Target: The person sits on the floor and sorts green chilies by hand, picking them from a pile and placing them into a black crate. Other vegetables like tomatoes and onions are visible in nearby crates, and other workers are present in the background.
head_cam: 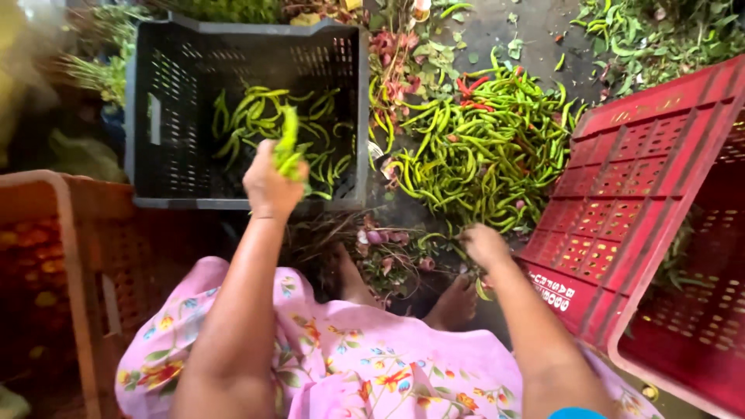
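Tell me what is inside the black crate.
The black crate holds loose green chillies on its floor. The left hand, gripping a bunch of chillies, covers part of them.

We see a dark, wet floor (pixel 535 23) that carries everything here. A heap of green chillies (pixel 481 147) lies straight on it, with a few red ones (pixel 473 87) at the far edge. Leaves and stalks (pixel 644 31) are scattered at the far right, and more scraps (pixel 392 252) lie near our bare feet (pixel 454 304), which rest on the floor. A black crate (pixel 248 54) stands on it at the far left, an orange crate (pixel 70 256) on the near left. A red crate (pixel 644 194) sits tilted on the right, just beside the heap.
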